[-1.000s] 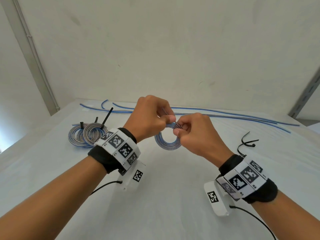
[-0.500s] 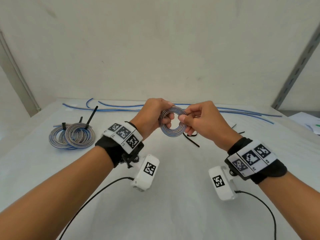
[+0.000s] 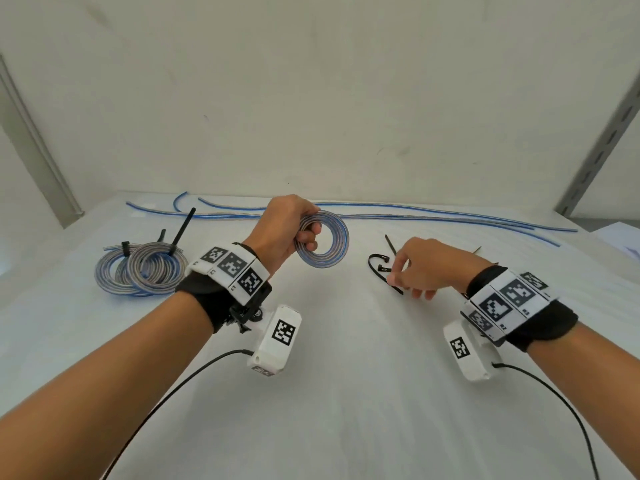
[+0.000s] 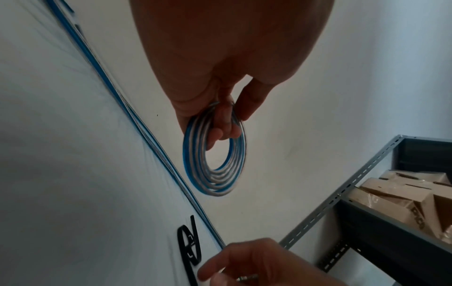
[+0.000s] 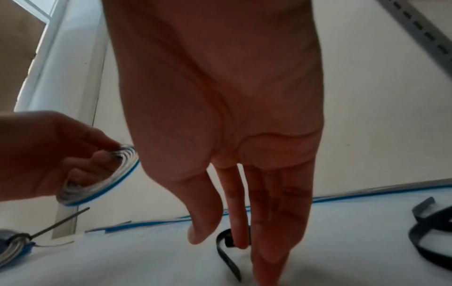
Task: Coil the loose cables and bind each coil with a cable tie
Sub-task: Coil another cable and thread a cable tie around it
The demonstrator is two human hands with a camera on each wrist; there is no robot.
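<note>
My left hand (image 3: 307,237) holds a small blue-and-grey cable coil (image 3: 335,252) above the table, fingers curled through its centre; the left wrist view shows the coil (image 4: 215,174) hanging from those fingers. My right hand (image 3: 398,282) is low at the right, fingers straight and pointing down over a black cable tie (image 3: 375,271) lying on the table. In the right wrist view the fingertips (image 5: 266,257) are at the cable tie (image 5: 226,253), with the thumb apart and nothing gripped.
Two bound coils (image 3: 138,268) with black ties lie at the left. Long loose blue-and-grey cables (image 3: 433,218) run along the table's back edge. More black ties (image 5: 430,232) lie right of my right hand. A metal shelf (image 4: 342,193) with cardboard boxes stands on the right.
My right hand let go of the coil and dropped to the right, down to the cable ties. The left hand now holds the coil alone.
</note>
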